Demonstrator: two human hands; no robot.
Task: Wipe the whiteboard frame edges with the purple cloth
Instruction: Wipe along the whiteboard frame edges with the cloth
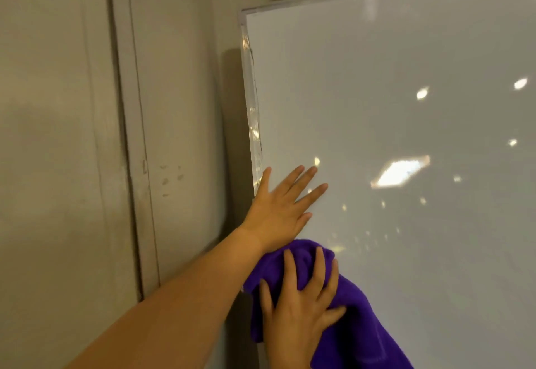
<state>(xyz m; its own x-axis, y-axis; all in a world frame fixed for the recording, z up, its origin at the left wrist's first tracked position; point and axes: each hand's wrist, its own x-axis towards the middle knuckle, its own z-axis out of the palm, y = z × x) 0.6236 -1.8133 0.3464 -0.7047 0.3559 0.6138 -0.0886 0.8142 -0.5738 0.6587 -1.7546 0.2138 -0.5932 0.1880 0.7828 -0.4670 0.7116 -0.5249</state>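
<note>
**Wiping the left edge of the board, one hand bracing**

We see the large white whiteboard [391, 136] filling the right half of the frame, its thin silver metal frame edge [251, 93] running down from the top-left corner at upper centre toward the hands at lower centre. Behind it, on the left of the frame, is a beige wall [58, 136] with a vertical painted trim strip [130, 136].

Our left hand [280, 209] lies flat on the board just inside the frame edge, fingers straight and spread, holding nothing; the forearm reaches in from the lower left. We judge it is there to steady the board while the other hand rubs.

Our right hand [301, 307], at the bottom centre, presses the soft purple microfibre cloth [359, 319] against the board's left edge. Its fingers are spread and slightly bent over the bunched fabric, the thumb pointing up on the left side. The cloth is wadded under the palm and trails down to the lower right. It sits right at the left frame edge, just below the left wrist, so we take the stroke to be along that vertical side; the top edge appears untouched by either hand.
</note>
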